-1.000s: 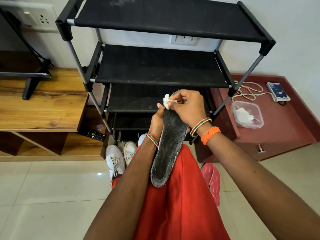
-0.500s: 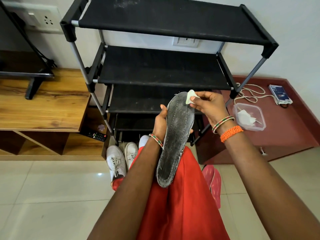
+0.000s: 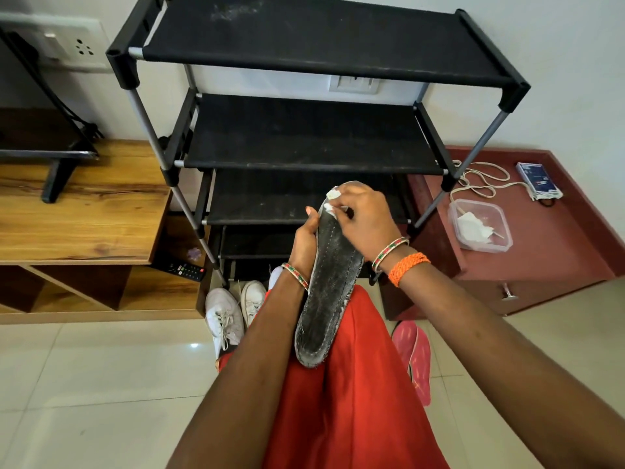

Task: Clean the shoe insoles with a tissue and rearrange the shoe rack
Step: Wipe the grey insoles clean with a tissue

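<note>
Left hand grips insole; right hand pinches tissue; no legible writing.

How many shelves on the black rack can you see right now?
4: top shelf, second, third behind the hands, fourth lowest and mostly hidden. A further one beneath could be hidden.

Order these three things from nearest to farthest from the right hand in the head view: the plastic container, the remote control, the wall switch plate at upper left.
Measured from the right hand:
1. Plastic container, to its right on the maroon cabinet.
2. Remote control, to its lower left, on the wooden unit's lower shelf.
3. Wall switch plate, far upper left on the wall.
</note>
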Available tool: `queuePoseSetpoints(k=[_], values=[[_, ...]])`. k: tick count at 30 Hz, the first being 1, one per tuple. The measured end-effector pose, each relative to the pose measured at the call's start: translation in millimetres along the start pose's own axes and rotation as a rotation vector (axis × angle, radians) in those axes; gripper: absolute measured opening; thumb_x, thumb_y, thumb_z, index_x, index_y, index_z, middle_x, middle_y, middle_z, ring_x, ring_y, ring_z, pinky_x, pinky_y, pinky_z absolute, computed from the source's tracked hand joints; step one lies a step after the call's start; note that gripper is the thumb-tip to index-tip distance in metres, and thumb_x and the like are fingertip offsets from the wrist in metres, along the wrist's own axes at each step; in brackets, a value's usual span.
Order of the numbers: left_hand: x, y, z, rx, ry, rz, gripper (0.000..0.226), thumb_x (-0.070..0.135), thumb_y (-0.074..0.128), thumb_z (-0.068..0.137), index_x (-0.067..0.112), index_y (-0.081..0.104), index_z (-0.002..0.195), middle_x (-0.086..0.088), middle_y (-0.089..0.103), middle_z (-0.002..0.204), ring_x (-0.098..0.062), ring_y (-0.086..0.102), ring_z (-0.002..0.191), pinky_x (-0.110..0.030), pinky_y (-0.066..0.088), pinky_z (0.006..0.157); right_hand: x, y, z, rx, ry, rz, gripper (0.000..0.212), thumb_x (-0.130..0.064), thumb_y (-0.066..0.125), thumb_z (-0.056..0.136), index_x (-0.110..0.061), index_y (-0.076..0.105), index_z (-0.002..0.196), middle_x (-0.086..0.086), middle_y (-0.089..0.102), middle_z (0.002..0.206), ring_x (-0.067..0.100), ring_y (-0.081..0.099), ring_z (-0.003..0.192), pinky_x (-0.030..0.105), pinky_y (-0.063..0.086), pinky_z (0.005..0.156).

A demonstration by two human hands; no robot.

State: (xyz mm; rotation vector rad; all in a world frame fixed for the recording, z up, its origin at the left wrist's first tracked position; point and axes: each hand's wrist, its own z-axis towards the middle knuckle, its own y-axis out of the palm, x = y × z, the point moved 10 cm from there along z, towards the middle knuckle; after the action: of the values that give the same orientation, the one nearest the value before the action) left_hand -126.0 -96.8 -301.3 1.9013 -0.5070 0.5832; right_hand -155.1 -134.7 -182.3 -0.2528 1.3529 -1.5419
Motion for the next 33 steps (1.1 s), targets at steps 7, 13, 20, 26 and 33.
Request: queuePoseSetpoints(k=[7,13,20,26,33], values=[[-6.4,-2.2,-1.8,0.047,-0.044,-0.012,0.07,0.058,0.019,0.095,0.001,0.058,0.105,-0.016,0.07,0.084,-0.029,0.068,0.073,-0.038,0.058,0.061,46.4,-10.9,3.0,0.029,0.216,-0.159,0.014,-0.006,0.059,0.086,-0.008,0.072,0.092,0.012,0.069,0.096,0.029,0.061,0.096,0.041,0.052,0.081],[17.2,-27.0,-0.2,0.252,0.113,0.09,0.053,0.044,0.021,0.101,0.012,0.057,0.08,-0.008,0.054,0.077,-0.015,0.054,0.069,-0.025,0.047,0.065,40.9,20.7,-29.7,-0.142,0.174,-0.219,0.015,-0.012,0.057,0.087,-0.013,0.072,0.092,0.012,0.067,0.093,0.03,0.06,0.089,0.04,0.052,0.075],[8.5,-11.3,-4.2,0.165,0.038,0.061,0.053,0.043,0.016,0.101,0.011,0.058,0.091,-0.007,0.068,0.06,-0.018,0.066,0.051,-0.028,0.053,0.043,50.3,5.4,-14.9,-0.088,0.155,-0.285,0.018,0.0,0.056,0.081,-0.005,0.07,0.091,0.01,0.066,0.097,0.03,0.056,0.095,0.043,0.051,0.077],[23.7,-29.3,-0.1,0.256,0.132,0.113,0.052,0.042,0.018,0.102,0.012,0.057,0.083,-0.003,0.057,0.067,-0.012,0.054,0.062,-0.021,0.049,0.058,16.2,27.6,-45.7,-0.318,-0.067,-0.268,0.02,0.001,0.056,0.081,-0.004,0.07,0.093,0.008,0.065,0.096,0.027,0.055,0.097,0.039,0.048,0.08],[15.8,-16.8,-1.4,0.203,0.086,0.063,0.05,0.043,0.018,0.101,0.012,0.056,0.091,-0.007,0.057,0.079,-0.017,0.056,0.071,-0.026,0.051,0.064,40.8,7.5,-11.7,-0.151,0.067,-0.275,0.017,0.002,0.054,0.082,-0.001,0.068,0.091,0.011,0.06,0.099,0.029,0.056,0.097,0.039,0.051,0.076]])
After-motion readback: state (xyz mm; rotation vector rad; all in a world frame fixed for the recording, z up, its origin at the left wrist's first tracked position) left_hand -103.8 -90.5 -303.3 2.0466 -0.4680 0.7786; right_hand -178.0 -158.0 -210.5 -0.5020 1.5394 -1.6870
